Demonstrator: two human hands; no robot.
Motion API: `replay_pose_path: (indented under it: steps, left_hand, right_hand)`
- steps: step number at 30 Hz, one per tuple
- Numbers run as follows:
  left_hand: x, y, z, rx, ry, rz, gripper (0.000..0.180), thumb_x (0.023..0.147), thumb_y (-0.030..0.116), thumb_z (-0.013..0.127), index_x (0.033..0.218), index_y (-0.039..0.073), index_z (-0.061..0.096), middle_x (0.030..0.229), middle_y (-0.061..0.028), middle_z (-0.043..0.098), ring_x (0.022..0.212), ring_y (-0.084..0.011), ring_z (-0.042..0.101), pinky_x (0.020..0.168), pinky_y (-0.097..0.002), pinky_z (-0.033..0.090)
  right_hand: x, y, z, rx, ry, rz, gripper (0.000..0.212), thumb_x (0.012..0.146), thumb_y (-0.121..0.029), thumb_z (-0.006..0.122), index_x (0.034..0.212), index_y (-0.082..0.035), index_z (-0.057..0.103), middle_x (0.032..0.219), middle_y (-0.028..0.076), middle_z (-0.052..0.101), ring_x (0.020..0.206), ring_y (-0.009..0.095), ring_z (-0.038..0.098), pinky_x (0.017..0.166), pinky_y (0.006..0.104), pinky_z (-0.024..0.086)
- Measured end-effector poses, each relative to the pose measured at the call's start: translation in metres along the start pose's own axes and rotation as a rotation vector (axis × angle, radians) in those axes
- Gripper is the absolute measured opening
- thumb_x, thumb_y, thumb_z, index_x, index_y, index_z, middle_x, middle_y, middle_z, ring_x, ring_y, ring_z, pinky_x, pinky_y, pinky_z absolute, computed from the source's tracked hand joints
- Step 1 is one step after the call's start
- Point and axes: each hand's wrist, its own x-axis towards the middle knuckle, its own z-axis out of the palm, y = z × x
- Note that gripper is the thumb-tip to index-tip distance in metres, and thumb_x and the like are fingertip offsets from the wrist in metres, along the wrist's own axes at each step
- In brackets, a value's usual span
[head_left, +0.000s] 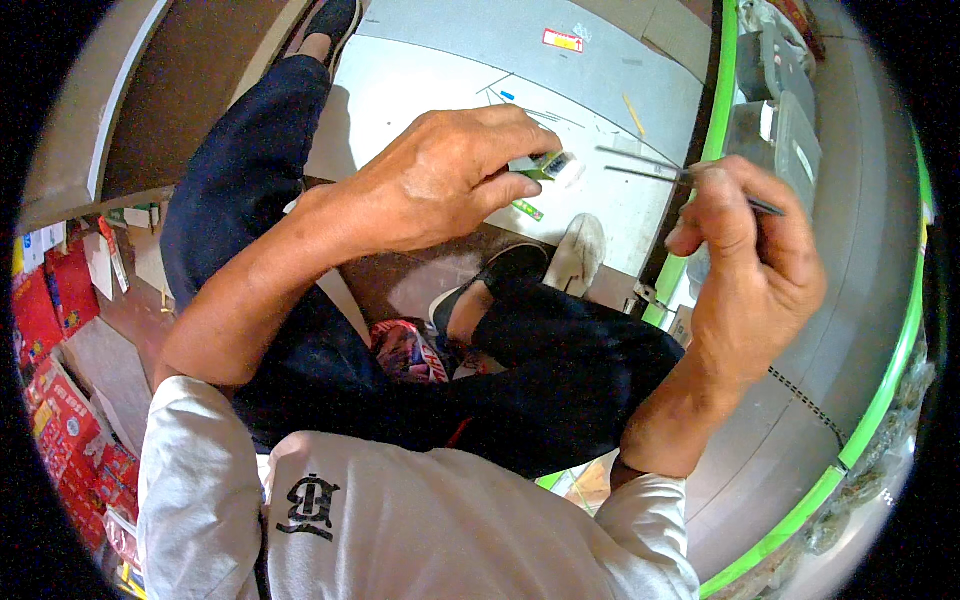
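rods jut leftward from the right hand's fingers.

A broad, flat panel in white and pale grey carries the things, its white part toward the near edge and its grey part toward the far edge. Several thin, straight, dark-grey rods lie loosely scattered on the white part, a small blue piece among them. A slim yellow strip lies toward the right edge; a red-and-white rectangular label sits near the far edge — and a small green printed strip near the near edge.
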Motion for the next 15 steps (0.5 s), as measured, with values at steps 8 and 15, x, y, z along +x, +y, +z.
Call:
replay_pose_path:
  steps: [8, 15]
  left_hand:
    - [-0.012, -0.12, 0.043, 0.009, 0.219, -0.465, 0.028, 0.088, 0.014, 0.071, 0.109, -0.004, 0.065, 0.099, -0.0206, 0.067, 0.086, -0.0337, 0.067, 0.077, -0.04, 0.052]
    - [-0.048, -0.231, 0.081, 0.136, 0.46, -0.712, 0.026, 0.088, 0.012, 0.071, 0.109, -0.001, 0.065, 0.097, -0.0165, 0.07, 0.085, -0.0256, 0.072, 0.076, -0.0367, 0.057]
  right_hand:
    - [0.004, 0.004, -0.004, 0.07, 0.131, 0.025, 0.016, 0.092, -0.011, 0.071, 0.1, 0.004, 0.071, 0.067, 0.008, 0.062, 0.056, 0.014, 0.056, 0.054, 0.0255, 0.044]
    - [0.005, 0.024, -0.015, 0.043, 0.206, 0.076, 0.019, 0.096, -0.011, 0.065, 0.103, 0.006, 0.069, 0.066, 0.009, 0.06, 0.057, 0.014, 0.052, 0.054, 0.0264, 0.04]
